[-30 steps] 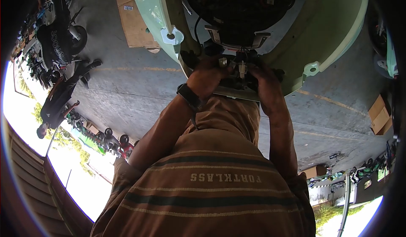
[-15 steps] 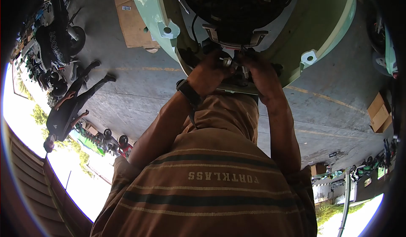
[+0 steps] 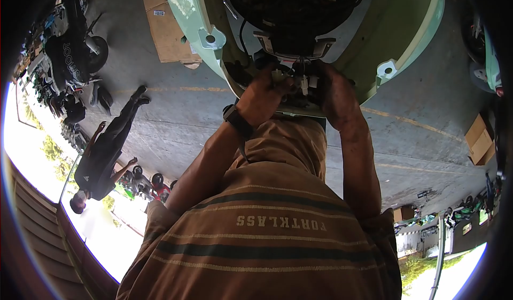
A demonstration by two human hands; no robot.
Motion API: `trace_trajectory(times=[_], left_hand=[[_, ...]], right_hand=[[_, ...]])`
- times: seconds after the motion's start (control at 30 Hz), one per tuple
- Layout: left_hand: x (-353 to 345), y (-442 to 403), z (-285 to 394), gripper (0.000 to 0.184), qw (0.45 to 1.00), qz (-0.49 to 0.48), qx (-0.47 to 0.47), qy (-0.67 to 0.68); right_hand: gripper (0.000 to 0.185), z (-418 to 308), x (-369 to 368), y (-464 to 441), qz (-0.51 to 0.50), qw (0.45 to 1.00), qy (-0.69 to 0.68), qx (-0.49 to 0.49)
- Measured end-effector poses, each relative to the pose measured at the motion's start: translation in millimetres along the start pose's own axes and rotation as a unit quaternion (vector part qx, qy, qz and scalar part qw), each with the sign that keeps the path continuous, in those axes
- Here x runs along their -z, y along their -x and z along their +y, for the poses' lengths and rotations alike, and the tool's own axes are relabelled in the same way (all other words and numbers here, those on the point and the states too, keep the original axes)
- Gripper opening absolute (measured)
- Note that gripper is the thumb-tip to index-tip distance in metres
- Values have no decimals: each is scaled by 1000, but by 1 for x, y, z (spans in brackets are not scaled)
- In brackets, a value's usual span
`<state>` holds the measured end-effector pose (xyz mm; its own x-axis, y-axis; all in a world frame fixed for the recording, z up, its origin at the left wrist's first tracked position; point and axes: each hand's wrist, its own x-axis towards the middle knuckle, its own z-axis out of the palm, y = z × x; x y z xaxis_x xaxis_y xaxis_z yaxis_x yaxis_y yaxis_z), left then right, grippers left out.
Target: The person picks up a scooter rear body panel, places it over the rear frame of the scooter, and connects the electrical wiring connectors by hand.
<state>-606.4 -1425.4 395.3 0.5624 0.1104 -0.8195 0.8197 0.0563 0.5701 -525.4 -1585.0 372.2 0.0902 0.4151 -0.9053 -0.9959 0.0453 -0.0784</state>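
Note:
My left hand (image 3: 263, 98), with a dark wristband (image 3: 238, 121), is closed around a white plug connector (image 3: 278, 76). My right hand (image 3: 337, 97) is curled opposite it, its fingertips in shadow among dark wires; what they grip is hidden. Between the hands, another white connector (image 3: 304, 85) shows. Both hands are inside the front end of a pale green vehicle body panel (image 3: 227, 59), just below a metal bracket (image 3: 323, 48). Above the bracket lies a dark round cavity (image 3: 288, 11) with wiring and small parts in it.
A flattened cardboard sheet (image 3: 163, 27) lies on the grey floor to the left. Beyond it stands a black scooter (image 3: 67, 54), and a person in dark clothes (image 3: 109, 150) walks nearby. An open cardboard box (image 3: 481, 139) sits at the right.
My hands have drawn slightly apart, and more of the white connectors shows between them. My right hand has shifted a little to the right. The person at the left has walked onward.

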Motion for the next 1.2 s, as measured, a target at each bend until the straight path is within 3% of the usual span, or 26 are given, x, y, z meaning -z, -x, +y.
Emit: trace_trajectory(times=[0.3, 0.53, 0.8, 0.93, 1.03, 1.1, 1.2], left_hand=[[4, 1, 13, 24, 996, -3, 85, 39], [6, 5, 16, 29, 997, -2, 79, 24], [8, 3, 4, 33, 1000, -19, -4, -24], [8, 2, 5, 37, 999, -12, 32, -33], [7, 1, 5, 27, 999, -17, 34, -22], [7, -6, -9, 26, 982, 5, 68, 177], [13, -11, -19, 24, 976, 1, 54, 210]], right_hand=[[45, -4, -4, 8, -11, 999, -45, 18], [45, -1, -1, 7, -24, 998, -57, -1], [40, -3, -4, 14, -17, 999, -29, 30], [36, -5, -6, 15, -38, 997, -63, 14], [39, 0, -5, 11, -37, 999, -10, 31], [44, 5, 0, 2, -24, 995, 92, 39], [47, 5, 0, 2, 0, 981, 192, 25]])
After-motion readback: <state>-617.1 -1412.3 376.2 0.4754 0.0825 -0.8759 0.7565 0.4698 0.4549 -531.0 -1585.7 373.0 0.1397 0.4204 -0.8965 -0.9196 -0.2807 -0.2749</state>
